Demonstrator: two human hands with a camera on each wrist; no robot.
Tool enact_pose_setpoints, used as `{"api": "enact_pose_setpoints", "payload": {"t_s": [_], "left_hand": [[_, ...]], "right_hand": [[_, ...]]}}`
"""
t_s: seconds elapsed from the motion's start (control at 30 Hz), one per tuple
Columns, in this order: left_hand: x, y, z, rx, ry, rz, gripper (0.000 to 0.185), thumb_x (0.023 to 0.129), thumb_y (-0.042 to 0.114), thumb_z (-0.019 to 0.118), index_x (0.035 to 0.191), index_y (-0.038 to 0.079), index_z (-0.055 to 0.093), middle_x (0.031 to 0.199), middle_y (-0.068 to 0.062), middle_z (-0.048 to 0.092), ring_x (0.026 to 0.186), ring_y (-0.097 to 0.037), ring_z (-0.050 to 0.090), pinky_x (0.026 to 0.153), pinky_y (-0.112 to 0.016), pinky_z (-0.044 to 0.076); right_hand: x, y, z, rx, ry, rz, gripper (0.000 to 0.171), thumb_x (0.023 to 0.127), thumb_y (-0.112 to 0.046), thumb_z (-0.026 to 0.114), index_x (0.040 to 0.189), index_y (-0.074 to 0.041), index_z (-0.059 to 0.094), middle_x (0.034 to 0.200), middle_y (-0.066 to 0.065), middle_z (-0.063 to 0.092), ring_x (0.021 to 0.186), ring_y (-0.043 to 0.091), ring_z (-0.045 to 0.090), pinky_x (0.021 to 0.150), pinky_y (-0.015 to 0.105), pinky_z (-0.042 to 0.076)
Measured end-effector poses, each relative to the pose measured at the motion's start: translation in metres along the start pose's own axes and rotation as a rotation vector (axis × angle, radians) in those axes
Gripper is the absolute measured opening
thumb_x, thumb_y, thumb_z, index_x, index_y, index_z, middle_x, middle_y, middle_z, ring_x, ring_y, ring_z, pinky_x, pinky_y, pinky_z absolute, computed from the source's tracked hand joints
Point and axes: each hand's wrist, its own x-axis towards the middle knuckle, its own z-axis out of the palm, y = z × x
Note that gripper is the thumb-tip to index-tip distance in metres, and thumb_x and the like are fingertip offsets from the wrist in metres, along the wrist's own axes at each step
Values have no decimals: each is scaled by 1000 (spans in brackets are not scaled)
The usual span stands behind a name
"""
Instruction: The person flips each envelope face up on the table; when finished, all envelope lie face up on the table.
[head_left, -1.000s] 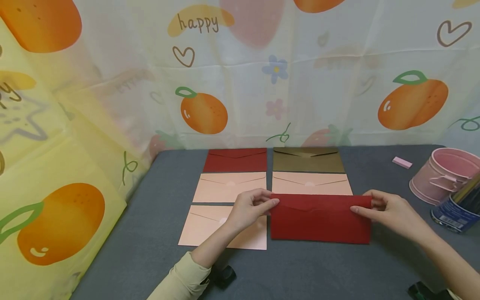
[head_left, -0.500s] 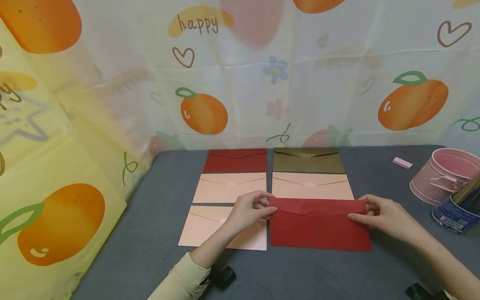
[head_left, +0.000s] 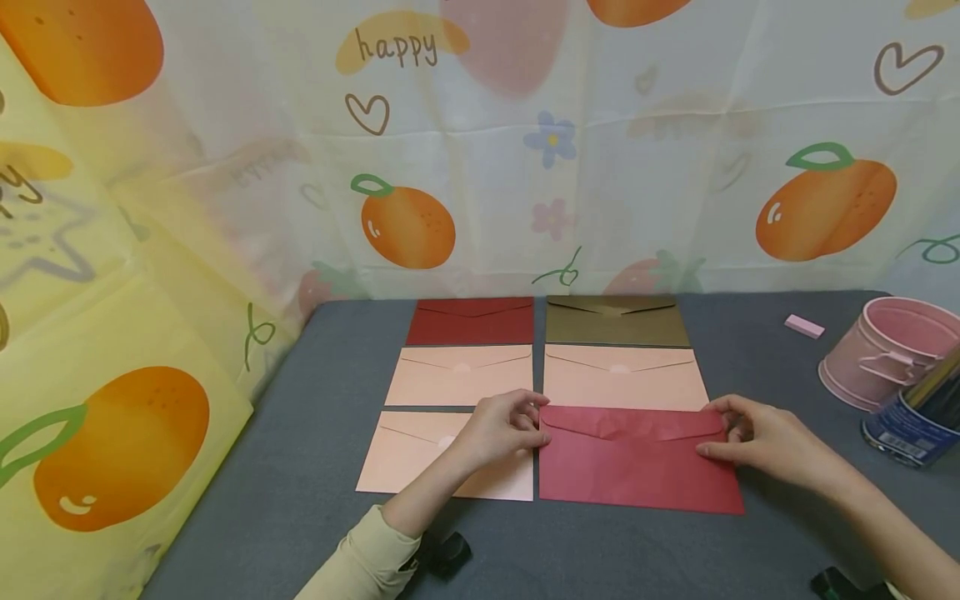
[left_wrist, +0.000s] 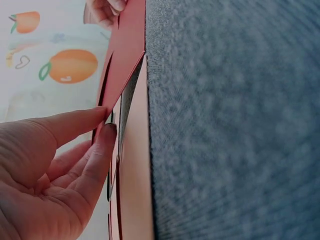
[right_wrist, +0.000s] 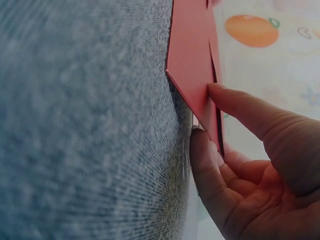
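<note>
A red envelope (head_left: pixel 637 467) with its flap along the far side is held between both hands, at the front of the right column. Its far edge is tilted up off the cloth, while its near edge meets the cloth in the wrist views. The left hand (head_left: pixel 501 429) pinches the left edge near the flap, thumb on top and fingers beneath. At the opposite edge, the right hand (head_left: pixel 772 442) pinches in the same way. Left of it lies a pale pink envelope (head_left: pixel 412 454), partly covered by the left hand and forearm.
Farther back lie two more pale pink envelopes, left (head_left: pixel 465 387) and right (head_left: pixel 622 387), then a red envelope (head_left: pixel 472 329) and an olive-brown envelope (head_left: pixel 615 329). At right stand a pink bucket (head_left: pixel 862 367) and a blue tin (head_left: pixel 911 429) of pens, near a small pink block (head_left: pixel 805 325).
Both hands have brought the red envelope toward the person and tilted it flatter, so its near edge has come down to the cloth. More of the pale envelope behind it shows.
</note>
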Motion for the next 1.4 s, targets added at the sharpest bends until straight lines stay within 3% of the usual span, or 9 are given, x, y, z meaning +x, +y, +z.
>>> {"api": "enact_pose_setpoints", "payload": {"t_s": [0.37,0.53,0.97,1.4], "left_hand": [[-2,1,0,61,-26,-12,39,80,12,81,117,8,68,94,1,63,72,-6,60,59,-21,45],[-2,1,1,95,-33,-9,42,79,12,82,119,7,68,102,-1,65,70,-4,60,64,-22,45],[-2,0,3,168,-42,24,43,78,11,83,118,4,68,114,-8,58,65,0,60,77,-25,44],[-3,1,4,158,-54,63,40,78,7,82,114,1,69,111,-9,57,65,-2,60,75,-25,44]], "right_hand": [[-2,0,2,-23,-15,-28,48,78,-34,82,113,-7,63,72,-5,53,64,4,47,55,25,35],[-3,0,3,-47,-22,-30,46,78,-31,82,113,-7,63,71,-5,51,63,3,44,54,25,33],[-3,2,3,-61,-13,-32,49,77,-32,83,112,-5,63,74,-4,50,63,3,44,55,25,33],[-4,3,4,-16,17,-68,49,74,-29,85,111,-4,63,83,0,49,61,2,48,57,24,35]]}}
